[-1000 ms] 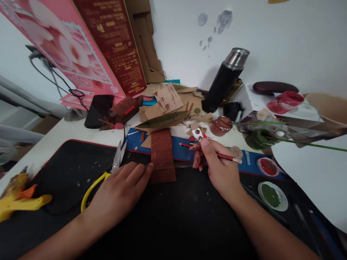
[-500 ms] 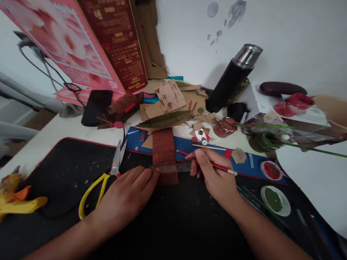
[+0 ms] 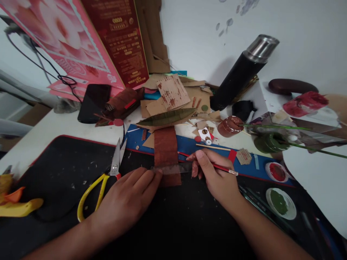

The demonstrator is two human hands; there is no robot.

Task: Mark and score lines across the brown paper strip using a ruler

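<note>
A clear ruler point(image 3: 173, 169) lies across the lower part of a reddish-brown painted strip point(image 3: 166, 146) on the black mat. My left hand point(image 3: 132, 196) presses the ruler's left end, its fingers together and their tips at the strip's left edge. Past the right edge of the strip, my right hand point(image 3: 214, 169) holds a red pencil point(image 3: 222, 168) between thumb and fingers, near the ruler's right end. Brown paint stains those fingertips. Yellow-handled scissors point(image 3: 115, 162) lie just beyond my left hand with their blades pointing away.
Cardboard scraps point(image 3: 173, 92) and a green leaf shape point(image 3: 168, 118) lie behind the strip. A black flask point(image 3: 238, 79), a brown paint jar point(image 3: 230, 126) and a green paint lid point(image 3: 280, 203) are on the right. A phone point(image 3: 94, 103) rests at the back left.
The camera view has shifted slightly. Both hands keep nearly the same places, at the ruler and on the pencil.
</note>
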